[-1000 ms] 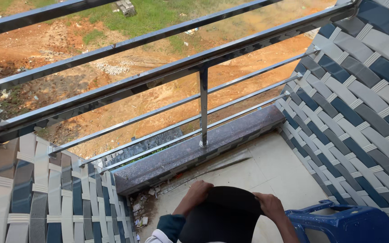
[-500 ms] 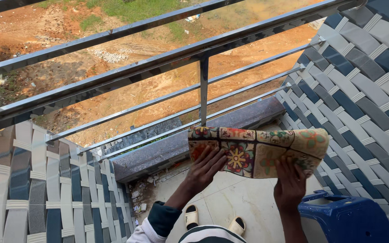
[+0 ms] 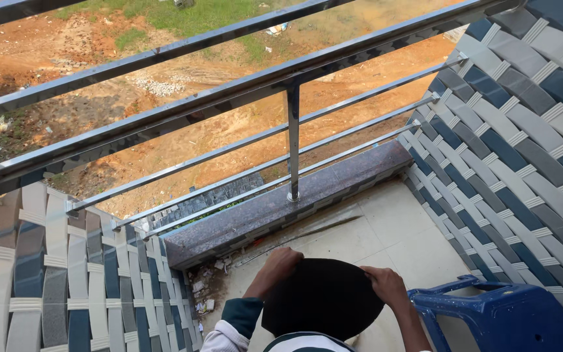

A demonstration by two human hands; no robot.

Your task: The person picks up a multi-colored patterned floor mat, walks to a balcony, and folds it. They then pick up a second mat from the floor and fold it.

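Head view shows your left hand [image 3: 280, 264] and right hand [image 3: 386, 285] with fingers clamped on the black cloth's [image 3: 324, 296] upper edge, low above the balcony floor [image 3: 392, 234]; I judge you are spreading it, so next keep both grips even

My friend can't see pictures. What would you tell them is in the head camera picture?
Two hands, the left hand and right hand, hold a round black cloth by its edges over a tiled balcony floor. Ahead, a shiny steel railing overlooks bare orange dirt and some grass. A blue plastic chair stands at the lower right.
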